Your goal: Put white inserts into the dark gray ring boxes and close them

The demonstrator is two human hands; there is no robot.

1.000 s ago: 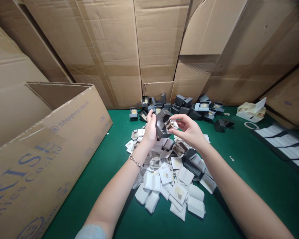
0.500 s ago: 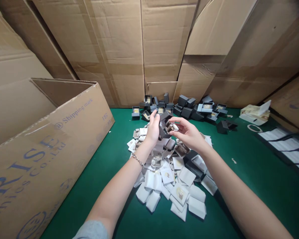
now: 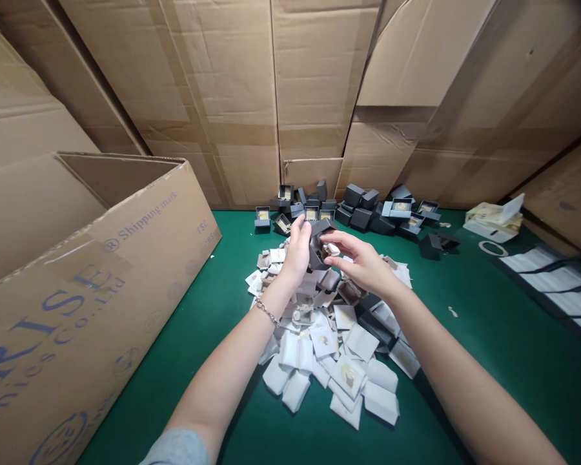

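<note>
My left hand point(image 3: 297, 252) is closed around the left side of a small black box point(image 3: 315, 253), its lid tilted up and its opening facing right. With thumb and fingers, my right hand point(image 3: 356, 257) pinches a small white insert point(image 3: 330, 249) at the mouth of that box. Part of the insert is hidden by the fingers. Below both hands lies a heap of white folded inserts point(image 3: 314, 349), some flat and some bent open. A dark open box point(image 3: 375, 323) rests among them on the right side.
Several black boxes point(image 3: 361, 206), some open with pale contents, stand along the cardboard wall point(image 3: 319, 97). A large printed carton point(image 3: 126, 271) is at left. On the right are a white packet point(image 3: 494, 219), a tape ring point(image 3: 492, 249) and a strapped white stack point(image 3: 547, 278).
My right hand has moved slightly left with the white insert, closer into the black box. The left hand keeps its hold in nearly the same place.
</note>
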